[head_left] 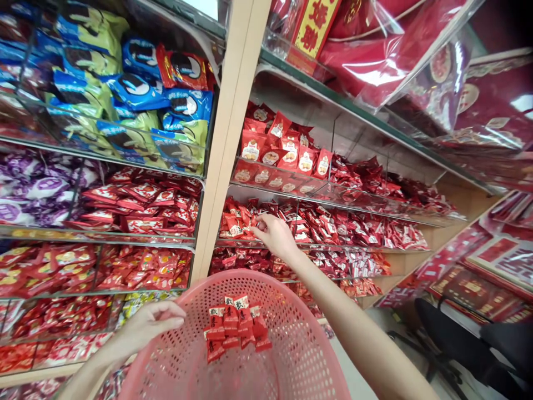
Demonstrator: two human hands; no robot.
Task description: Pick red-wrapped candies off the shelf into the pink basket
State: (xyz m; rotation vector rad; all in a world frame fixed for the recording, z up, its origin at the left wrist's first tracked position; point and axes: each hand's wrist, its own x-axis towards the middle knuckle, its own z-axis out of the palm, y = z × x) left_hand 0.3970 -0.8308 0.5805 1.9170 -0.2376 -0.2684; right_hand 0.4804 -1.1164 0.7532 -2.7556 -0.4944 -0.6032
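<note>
Head view: our right hand (pixel 272 233) narrow at the packets (pixel 235 222), can't tell if holding; we'd pinch lightly; left hand (pixel 156 321) by the basket (pixel 233 275), grip unclear

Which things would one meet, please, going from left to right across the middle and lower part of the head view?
Purple-wrapped sweets → left hand → packets in the basket → right hand → black chair.
</note>
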